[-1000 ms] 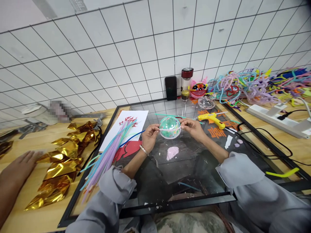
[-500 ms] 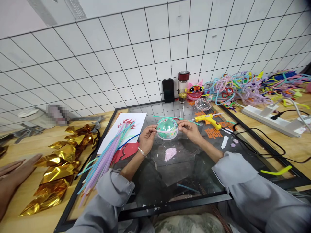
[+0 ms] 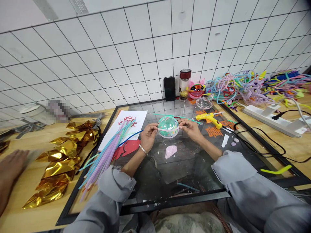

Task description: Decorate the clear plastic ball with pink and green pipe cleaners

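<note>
A clear plastic dome (image 3: pixel 168 123) with green and small coloured patches sits in front of me, between my hands above the glass-topped board. Across its near side runs a thin pale pink strip (image 3: pixel 167 130). My left hand (image 3: pixel 149 134) pinches the strip's left end, and a bracelet circles that wrist. At the other end, the fingertips of my right hand (image 3: pixel 190 130) are closed on the strip. Whether the fingers also touch the dome I cannot tell. Just below lies a flat lump of pale pink clay-like material (image 3: pixel 171 151).
A yellow glue gun (image 3: pixel 209 119) lies right of my hands, its cord trailing toward a power strip (image 3: pixel 269 119). Left are pipe cleaners (image 3: pixel 107 158), white paper (image 3: pixel 109 129) and gold foil (image 3: pixel 58 161). Behind stand a phone (image 3: pixel 169 89) and bottle (image 3: pixel 184 85). Another person's hand (image 3: pixel 14 163) rests far left.
My hands keep their pinch on the strip, with only a slight shift at the dome. The other person's hand has drawn back to the left. The whole view has shifted slightly.
</note>
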Tool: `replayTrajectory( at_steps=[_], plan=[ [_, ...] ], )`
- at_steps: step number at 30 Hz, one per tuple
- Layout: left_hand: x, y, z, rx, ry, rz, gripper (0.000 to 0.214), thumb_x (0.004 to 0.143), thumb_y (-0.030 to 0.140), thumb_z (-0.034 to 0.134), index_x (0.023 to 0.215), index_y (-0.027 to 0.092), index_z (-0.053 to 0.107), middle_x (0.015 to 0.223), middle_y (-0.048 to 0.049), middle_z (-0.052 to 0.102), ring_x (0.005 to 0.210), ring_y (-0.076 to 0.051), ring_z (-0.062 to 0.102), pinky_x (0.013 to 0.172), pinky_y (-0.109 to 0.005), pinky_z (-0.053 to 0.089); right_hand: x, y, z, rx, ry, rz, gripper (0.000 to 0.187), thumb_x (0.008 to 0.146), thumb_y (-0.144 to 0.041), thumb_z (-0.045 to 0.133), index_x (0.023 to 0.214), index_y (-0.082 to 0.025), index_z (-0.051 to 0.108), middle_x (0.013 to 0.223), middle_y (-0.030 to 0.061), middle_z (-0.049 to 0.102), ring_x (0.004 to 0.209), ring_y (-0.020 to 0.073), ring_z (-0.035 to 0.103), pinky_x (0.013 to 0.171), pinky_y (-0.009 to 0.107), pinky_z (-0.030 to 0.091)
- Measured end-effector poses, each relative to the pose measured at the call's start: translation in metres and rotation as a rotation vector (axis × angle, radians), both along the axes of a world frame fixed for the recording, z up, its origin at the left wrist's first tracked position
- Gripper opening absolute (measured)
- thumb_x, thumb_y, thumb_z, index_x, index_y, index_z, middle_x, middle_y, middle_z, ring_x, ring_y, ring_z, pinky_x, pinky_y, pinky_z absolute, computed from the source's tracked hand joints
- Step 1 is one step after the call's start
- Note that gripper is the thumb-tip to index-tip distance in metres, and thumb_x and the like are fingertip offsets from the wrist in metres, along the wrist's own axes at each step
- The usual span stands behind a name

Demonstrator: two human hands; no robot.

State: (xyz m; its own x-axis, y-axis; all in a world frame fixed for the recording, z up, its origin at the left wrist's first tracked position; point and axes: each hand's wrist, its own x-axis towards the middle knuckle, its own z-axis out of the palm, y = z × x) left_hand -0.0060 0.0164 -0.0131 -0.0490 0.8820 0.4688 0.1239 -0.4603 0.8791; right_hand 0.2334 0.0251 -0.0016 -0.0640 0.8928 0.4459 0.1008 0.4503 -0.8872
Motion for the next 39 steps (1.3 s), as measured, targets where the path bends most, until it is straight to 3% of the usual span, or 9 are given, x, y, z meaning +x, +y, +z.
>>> replayTrajectory(
  at_steps=[21, 28, 39],
  plan=[
    [0.001, -0.001, -0.002, 0.057, 0.081, 0.03, 0.007, 0.08, 0.025, 0.06, 0.079, 0.018, 0.062, 0.104, -0.0075, 0.067, 0.1, -0.018, 0.065, 0.091, -0.033, 0.053, 0.001, 0.002, -0.001, 0.013, -0.017, -0.024, 0.014, 0.071, -0.032, 0.072, 0.066, -0.02, 0.065, 0.078, 0.0035, 0.069, 0.083, 0.0207, 0.063, 0.081, 0.036, 0.048],
    [0.003, -0.001, -0.002, 0.057, 0.04, 0.03, 0.005, 0.079, 0.023, 0.06, 0.079, 0.018, 0.062, 0.1, -0.0069, 0.068, 0.096, -0.018, 0.067, 0.087, -0.032, 0.055, 0.002, -0.001, 0.002, -0.034, -0.044, -0.032, 0.015, 0.071, -0.034, 0.07, 0.068, -0.019, 0.065, 0.068, 0.0005, 0.063, 0.066, 0.0153, 0.055, 0.066, 0.03, 0.045],
    [0.005, -0.003, -0.001, 0.011, 0.032, 0.029, 0.014, 0.083, 0.029, 0.059, 0.088, 0.016, 0.06, 0.1, -0.0087, 0.068, 0.092, -0.017, 0.067, 0.086, -0.032, 0.054, 0.006, -0.004, 0.01, -0.08, -0.046, -0.006, 0.021, 0.071, -0.037, 0.071, 0.069, -0.018, 0.064, 0.065, -0.0005, 0.061, 0.062, 0.0133, 0.052, 0.061, 0.027, 0.041]
  ],
)
